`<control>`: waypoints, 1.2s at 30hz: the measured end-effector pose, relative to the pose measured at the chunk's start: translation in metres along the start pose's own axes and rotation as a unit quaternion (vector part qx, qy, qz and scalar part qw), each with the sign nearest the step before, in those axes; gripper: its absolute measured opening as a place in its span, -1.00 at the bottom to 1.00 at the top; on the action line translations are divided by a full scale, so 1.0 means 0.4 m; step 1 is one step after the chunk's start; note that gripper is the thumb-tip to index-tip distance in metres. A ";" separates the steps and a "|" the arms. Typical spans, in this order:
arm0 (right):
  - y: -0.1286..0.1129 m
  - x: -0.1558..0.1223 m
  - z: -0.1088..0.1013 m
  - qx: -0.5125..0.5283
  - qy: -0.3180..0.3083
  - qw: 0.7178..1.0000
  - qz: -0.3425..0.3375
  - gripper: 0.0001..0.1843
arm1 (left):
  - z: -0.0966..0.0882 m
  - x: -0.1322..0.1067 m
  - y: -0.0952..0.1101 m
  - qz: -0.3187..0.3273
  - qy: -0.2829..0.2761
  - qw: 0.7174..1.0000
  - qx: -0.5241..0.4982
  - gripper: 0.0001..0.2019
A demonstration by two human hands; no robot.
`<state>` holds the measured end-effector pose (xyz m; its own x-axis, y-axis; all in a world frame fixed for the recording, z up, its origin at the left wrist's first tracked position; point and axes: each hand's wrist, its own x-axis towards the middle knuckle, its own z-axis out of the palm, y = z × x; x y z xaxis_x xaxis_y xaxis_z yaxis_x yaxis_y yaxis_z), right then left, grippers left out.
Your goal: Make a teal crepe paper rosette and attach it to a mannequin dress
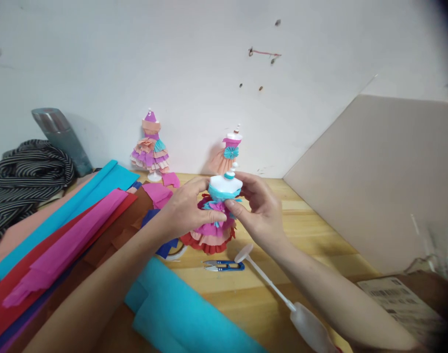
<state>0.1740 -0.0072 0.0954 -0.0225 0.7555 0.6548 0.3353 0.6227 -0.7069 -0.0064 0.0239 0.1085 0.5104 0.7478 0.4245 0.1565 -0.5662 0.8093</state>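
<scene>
Between my two hands is a small white dress form point(226, 184) wearing a blue bodice and a ruffled paper skirt point(211, 237) in pink, peach and red. My left hand point(189, 206) grips its left side, thumb across the waist. Around the right side closes my right hand point(259, 208), its thumb on the front of the bodice. The form stands roughly upright; its base is hidden. Just below the skirt lie blue thread snips point(224, 265). A bare white dress form with a stand point(273, 287) lies under my right forearm.
Two dressed forms stand by the wall: a purple-and-peach one point(151, 147) and a peach-skirted one point(229, 152). Crepe paper sheets point(73, 215) cover the left side, with a turquoise sheet point(187, 309) in front. A bottle point(64, 139), striped cloth point(25, 171) and right-hand panel point(341, 181) border the table.
</scene>
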 end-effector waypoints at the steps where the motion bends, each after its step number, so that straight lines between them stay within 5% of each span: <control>1: -0.001 0.000 -0.001 0.000 -0.002 1.000 0.003 -0.58 | -0.003 0.000 -0.002 0.003 -0.010 1.000 0.001 -0.47; 15: -0.004 0.007 -0.037 0.053 -0.078 0.995 0.024 -0.51 | 0.017 -0.006 -0.016 -0.006 -0.032 0.999 -0.019 -0.67; 25: 0.000 -0.018 -0.023 -0.064 -0.117 0.987 -0.095 -0.01 | 0.021 -0.004 -0.011 -0.015 -0.019 1.000 -0.006 -0.69; 36: 0.019 0.000 -0.018 -0.024 -0.059 0.996 -0.055 -0.43 | 0.019 -0.007 -0.015 0.008 -0.022 1.000 -0.015 -0.62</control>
<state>0.1833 -0.0039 0.0918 -0.1712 0.7036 0.6897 0.3695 0.6948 -0.6170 -0.0024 0.0224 0.0994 0.5491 0.7230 0.4192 0.1241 -0.5665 0.8147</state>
